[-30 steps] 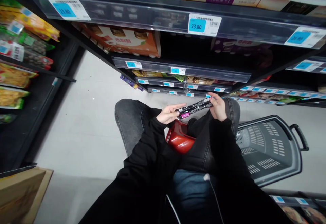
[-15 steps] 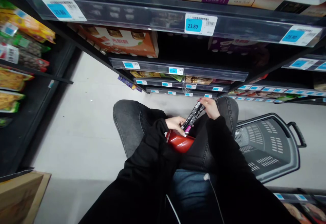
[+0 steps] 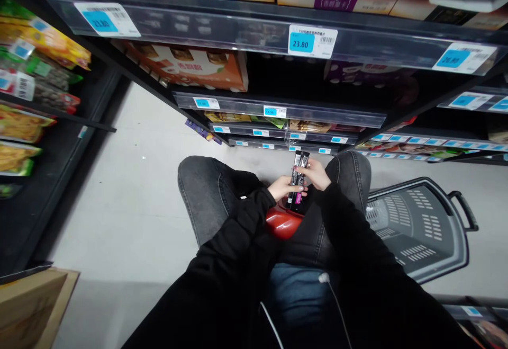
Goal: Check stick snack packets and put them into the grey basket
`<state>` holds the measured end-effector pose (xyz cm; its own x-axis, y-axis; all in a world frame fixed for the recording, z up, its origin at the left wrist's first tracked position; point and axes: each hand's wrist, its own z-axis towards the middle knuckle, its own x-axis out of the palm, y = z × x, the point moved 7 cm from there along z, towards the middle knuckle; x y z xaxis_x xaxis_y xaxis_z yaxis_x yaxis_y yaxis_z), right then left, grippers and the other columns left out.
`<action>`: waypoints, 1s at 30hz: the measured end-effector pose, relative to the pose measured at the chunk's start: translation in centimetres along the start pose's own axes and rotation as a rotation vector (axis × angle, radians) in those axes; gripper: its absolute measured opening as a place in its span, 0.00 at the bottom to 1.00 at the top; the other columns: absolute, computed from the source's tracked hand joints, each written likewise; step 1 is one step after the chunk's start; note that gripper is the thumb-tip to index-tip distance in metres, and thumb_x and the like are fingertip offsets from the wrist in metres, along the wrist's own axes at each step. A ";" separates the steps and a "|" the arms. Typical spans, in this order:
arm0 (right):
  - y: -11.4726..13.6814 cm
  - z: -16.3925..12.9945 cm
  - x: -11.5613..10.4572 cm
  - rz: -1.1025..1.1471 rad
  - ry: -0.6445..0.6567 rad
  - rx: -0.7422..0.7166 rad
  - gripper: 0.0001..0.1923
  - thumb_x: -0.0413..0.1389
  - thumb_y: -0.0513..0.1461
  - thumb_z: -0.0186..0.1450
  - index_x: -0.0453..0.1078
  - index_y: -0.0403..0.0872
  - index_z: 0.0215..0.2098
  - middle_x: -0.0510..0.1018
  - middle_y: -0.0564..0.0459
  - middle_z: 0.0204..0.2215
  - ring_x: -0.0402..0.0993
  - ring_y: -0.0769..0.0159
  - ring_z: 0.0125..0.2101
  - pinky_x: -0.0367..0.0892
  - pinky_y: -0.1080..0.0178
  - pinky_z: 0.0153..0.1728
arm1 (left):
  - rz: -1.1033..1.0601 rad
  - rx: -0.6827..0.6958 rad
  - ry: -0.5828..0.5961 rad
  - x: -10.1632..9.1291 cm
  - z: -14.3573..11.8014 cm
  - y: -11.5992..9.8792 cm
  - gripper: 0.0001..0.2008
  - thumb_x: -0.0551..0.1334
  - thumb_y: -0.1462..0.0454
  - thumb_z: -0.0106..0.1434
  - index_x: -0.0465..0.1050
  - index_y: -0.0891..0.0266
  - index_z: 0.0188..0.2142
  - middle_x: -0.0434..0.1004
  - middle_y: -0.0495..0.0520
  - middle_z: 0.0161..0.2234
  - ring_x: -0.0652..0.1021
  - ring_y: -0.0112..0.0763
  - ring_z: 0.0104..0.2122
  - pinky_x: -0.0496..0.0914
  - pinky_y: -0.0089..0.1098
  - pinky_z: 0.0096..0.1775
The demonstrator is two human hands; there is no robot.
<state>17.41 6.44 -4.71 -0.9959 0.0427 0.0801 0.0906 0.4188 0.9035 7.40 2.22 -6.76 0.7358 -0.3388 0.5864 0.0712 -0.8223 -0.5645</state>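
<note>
Slim black stick sachets [image 3: 297, 179], two of them by the look of it, with white print and a pink patch, lie side by side, nearly upright in view, between my hands above my lap. My left hand [image 3: 281, 186] grips their lower part, fingers across the front. From the other side, my right hand [image 3: 316, 174] pinches the upper part with thumb and fingers. A glossy red surface [image 3: 283, 224] shows between my legs just below the sachets; what it belongs to is hidden.
Store shelves [image 3: 278, 113] with price tags and boxed goods rise in front. A grey shopping basket [image 3: 420, 227] stands on the floor to the right. Bagged snacks [image 3: 43, 68] fill a left rack, and a cardboard box [image 3: 35, 306] sits lower left. A white earphone cable [image 3: 337, 306] hangs over my lap.
The sachet has turned from slanted to nearly upright, and a second one now shows beside it. My right hand has come down and left, closer to my left hand, which has shifted slightly right.
</note>
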 end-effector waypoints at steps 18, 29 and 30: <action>0.3 -1.0 -0.6 0.422 -0.288 0.140 0.14 0.61 0.46 0.50 0.67 0.43 0.23 0.72 0.56 0.16 0.67 0.74 0.15 0.64 0.71 0.16 | 0.574 0.185 -0.006 1.4 0.2 -1.0 0.19 0.68 0.62 0.45 0.73 0.68 0.38 0.79 0.55 0.33 0.78 0.35 0.34 0.70 0.35 0.43; 0.1 -0.7 -1.8 0.330 -0.370 0.058 0.17 0.58 0.50 0.52 0.64 0.44 0.23 0.73 0.55 0.16 0.68 0.72 0.14 0.65 0.69 0.15 | 0.541 0.136 0.041 1.4 0.7 -0.3 0.21 0.68 0.60 0.45 0.73 0.68 0.39 0.78 0.55 0.31 0.77 0.32 0.32 0.69 0.32 0.40; 0.1 -0.6 -1.8 0.312 -0.363 0.052 0.17 0.58 0.50 0.52 0.65 0.45 0.23 0.73 0.55 0.16 0.68 0.72 0.15 0.65 0.68 0.16 | 0.473 0.104 0.093 1.7 0.6 -0.2 0.22 0.69 0.61 0.44 0.73 0.68 0.39 0.78 0.55 0.31 0.77 0.32 0.32 0.69 0.33 0.40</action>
<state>19.19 5.85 -4.54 -0.8557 0.4839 0.1833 0.3942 0.3802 0.8367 9.00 2.06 -6.01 0.6410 -0.7071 0.2984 -0.1861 -0.5204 -0.8334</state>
